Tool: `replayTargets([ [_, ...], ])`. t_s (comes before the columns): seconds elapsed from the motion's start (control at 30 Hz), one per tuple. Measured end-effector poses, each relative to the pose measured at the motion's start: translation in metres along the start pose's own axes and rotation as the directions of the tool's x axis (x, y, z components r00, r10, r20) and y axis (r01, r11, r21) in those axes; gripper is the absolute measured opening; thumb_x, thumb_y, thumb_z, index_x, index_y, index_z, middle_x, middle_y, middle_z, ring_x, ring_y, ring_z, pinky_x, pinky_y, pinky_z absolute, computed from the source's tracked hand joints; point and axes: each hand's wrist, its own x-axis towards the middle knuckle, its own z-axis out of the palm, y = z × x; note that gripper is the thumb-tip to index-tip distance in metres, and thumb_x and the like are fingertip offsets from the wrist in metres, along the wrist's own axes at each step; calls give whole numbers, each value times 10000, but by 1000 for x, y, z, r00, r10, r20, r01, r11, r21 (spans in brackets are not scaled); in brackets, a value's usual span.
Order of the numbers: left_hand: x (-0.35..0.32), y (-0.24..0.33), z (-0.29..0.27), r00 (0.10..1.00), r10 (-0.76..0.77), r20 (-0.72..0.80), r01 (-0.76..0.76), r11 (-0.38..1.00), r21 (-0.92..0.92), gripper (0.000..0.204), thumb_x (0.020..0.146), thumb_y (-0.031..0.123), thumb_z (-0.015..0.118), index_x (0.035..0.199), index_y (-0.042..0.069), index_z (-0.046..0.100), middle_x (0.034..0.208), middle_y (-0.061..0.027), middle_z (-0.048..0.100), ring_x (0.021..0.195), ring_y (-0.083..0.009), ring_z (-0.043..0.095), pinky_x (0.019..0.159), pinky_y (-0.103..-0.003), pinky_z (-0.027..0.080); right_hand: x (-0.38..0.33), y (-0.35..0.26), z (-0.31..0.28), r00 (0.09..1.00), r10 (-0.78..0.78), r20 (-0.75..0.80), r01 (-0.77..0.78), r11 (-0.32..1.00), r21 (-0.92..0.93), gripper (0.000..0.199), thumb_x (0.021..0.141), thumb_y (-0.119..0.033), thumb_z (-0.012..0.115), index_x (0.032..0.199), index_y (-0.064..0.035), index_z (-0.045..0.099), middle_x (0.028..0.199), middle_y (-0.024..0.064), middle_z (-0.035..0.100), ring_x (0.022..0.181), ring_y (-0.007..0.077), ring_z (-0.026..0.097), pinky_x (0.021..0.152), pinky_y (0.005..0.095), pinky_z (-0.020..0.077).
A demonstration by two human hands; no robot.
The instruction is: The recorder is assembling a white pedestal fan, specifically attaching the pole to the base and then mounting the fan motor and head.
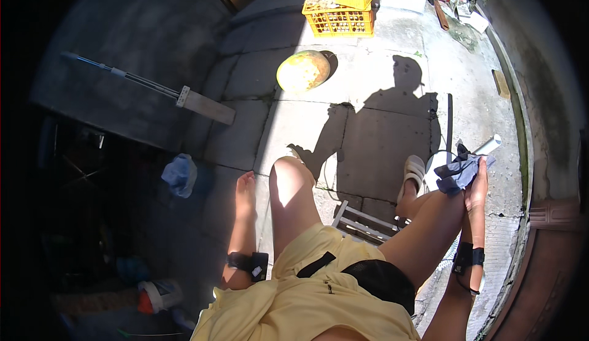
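My right hand [477, 186] is closed on a crumpled grey-blue cloth [459, 173] with dark parts, beside my right knee. Part of the cloth hangs over the knee. A white tube [489, 145] sticks out just beyond the cloth; whether the hand touches it I cannot tell. My left hand [245, 192] is raised left of my left knee, nothing in it, its fingers loosely extended. Both wrists carry black straps with small devices. A light blue plastic bag [180, 175] lies in the shade to the left of that hand.
Ahead on the sunlit paving lies a large yellow-green melon [303, 70]. Beyond it stands a yellow crate [339, 19] with a yellow basket on top. A long-handled mop [205, 106] leans at left. Below my legs is a low slatted stool [363, 221]. A wall [552, 120] runs along the right.
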Motion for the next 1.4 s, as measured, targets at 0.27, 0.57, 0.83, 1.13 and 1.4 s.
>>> replayTargets([
  [0.27, -3, -36, -18, 1000, -15, 5, 14, 997, 78, 311, 998, 241, 504, 1251, 65, 557, 1240, -52, 576, 1161, -165, 520, 1032, -303, 372, 4, -3, 0, 994, 57, 90, -55, 998, -23, 509, 979, -474, 516, 1233, -32, 526, 1119, 107, 644, 1010, 227, 635, 922, 381, 499],
  [0.57, -16, 36, 86, 896, 378, 235, -437, 848, 302, 431, 974, 306, 527, 1351, 97, 519, 1499, -196, 349, 1347, -376, 391, 1094, -433, 351, 0, -2, 4, 1000, 14, -9, -14, 998, 63, 584, 967, -508, 515, 1261, -4, 527, 1176, 139, 632, 1045, 263, 637, 938, 399, 504],
  [0.83, -27, 49, 120, 901, 221, 374, -430, 581, 691, 626, 857, 401, 624, 1407, 149, 461, 1455, -117, 406, 1363, -315, 352, 1129, -482, 271, -3, -4, 2, 999, -16, 41, 15, 1000, 13, 513, 971, -468, 530, 1204, -12, 552, 1074, 133, 659, 943, 265, 665, 829, 407, 554],
  [1.13, -33, 51, 130, 879, 300, 371, -476, 509, 717, 617, 839, 338, 634, 1397, 133, 468, 1448, -110, 428, 1350, -310, 373, 1099, -462, 328, 2, -5, -1, 995, -11, 94, 11, 1000, -1, 502, 972, -457, 537, 1157, 7, 580, 1043, 126, 668, 927, 245, 667, 843, 383, 546],
  [1.4, -33, 47, 132, 891, 308, 335, -453, 548, 703, 628, 836, 326, 641, 1406, 134, 458, 1427, -117, 445, 1331, -321, 392, 1091, -463, 331, -6, -7, 8, 996, -31, 82, 32, 999, -7, 504, 976, -452, 530, 1181, 6, 575, 1075, 129, 661, 943, 251, 661, 862, 393, 540],
])
